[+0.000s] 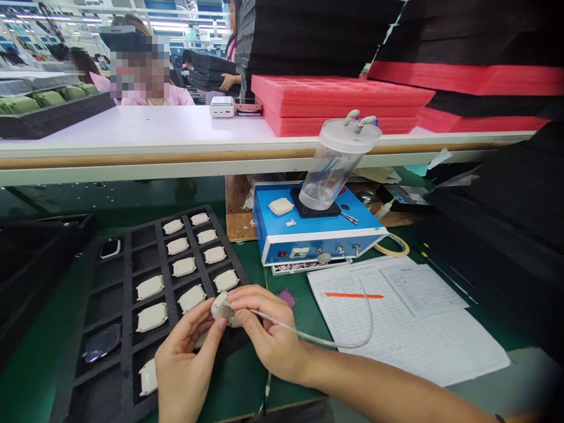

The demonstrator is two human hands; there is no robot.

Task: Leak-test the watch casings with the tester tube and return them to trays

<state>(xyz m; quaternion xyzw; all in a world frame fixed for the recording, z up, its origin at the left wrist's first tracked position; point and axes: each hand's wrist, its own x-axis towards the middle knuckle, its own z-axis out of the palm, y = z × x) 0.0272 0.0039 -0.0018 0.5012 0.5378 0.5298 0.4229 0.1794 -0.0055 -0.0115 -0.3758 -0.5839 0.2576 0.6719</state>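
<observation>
My left hand [189, 352] pinches a small cream watch case [221, 306] between thumb and fingers, over the right side of a black foam tray [127, 305]. Against that case my right hand [271, 335] is closed, with a thin clear tube [326, 342] coming out from between its fingers. The tube's end is hidden by the fingers. From there it curves up to a connector on the front of a blue box [304, 235]. More cream watch cases [152, 317] lie in the tray's compartments, along with one dark, glossy case [101, 342] at the left.
A tilted clear cylinder [332, 170] stands on the blue box beside another cream case [281, 205]. Written sheets [396, 329] with an orange pen [355, 295] lie at right. Red and black foam trays [339, 97] are stacked on the shelf [176, 132]; people are behind it.
</observation>
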